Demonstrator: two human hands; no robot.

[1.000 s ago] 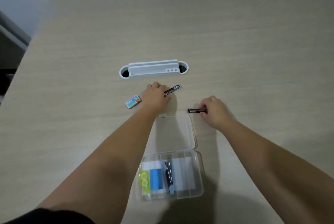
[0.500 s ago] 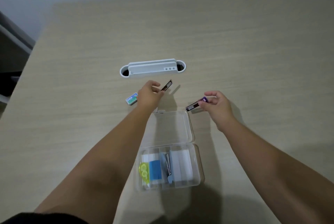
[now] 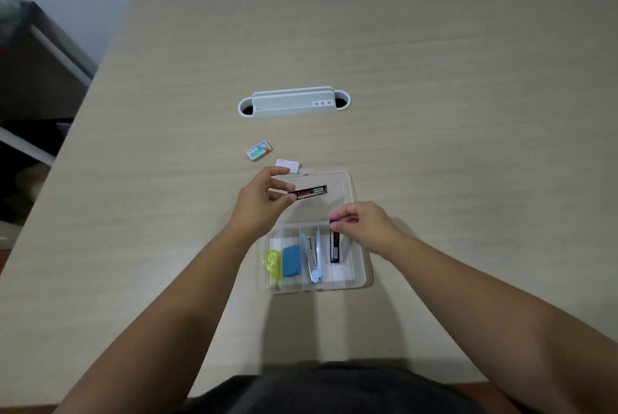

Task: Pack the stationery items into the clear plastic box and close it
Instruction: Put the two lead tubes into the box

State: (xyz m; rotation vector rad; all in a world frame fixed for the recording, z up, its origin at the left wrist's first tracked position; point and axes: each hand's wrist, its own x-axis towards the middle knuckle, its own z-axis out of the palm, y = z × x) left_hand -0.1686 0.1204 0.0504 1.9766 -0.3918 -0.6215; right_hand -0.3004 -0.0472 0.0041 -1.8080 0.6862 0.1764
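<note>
Lead cases going into the right-hand compartment

Placement is the step in hand: the right hand (image 3: 363, 229) pinches the purple-capped top end of a dark pencil-lead case (image 3: 334, 245) between thumb and fingertips, and the case hangs lengthwise into the right compartment of the clear plastic box (image 3: 362, 271). To do it well, keep the case parallel to the dividers, lower it until it lies flat on the floor of the compartment, and let go only then, so it does not prop up on a divider and foul the lid (image 3: 337, 179) (which lies open flat on the table, just beyond the tray). The left hand (image 3: 264, 201) pinches a second lead case (image 3: 311, 192) by its near end, held roughly level above the open lid; judging by the spare room, it should fit alongside the first, turned the same way.

Both forearms reach forward over the table edge, wrists slightly raised. The other fingers of each hand curl loosely.

Already packed are a yellow-green correction tape (image 3: 272, 263), a blue eraser (image 3: 291, 260) and a light blue stapler (image 3: 312, 258). Still out on the wooden table (image 3: 468, 146) are a small green-and-white box (image 3: 259, 150) and a white eraser (image 3: 288, 164).
</note>
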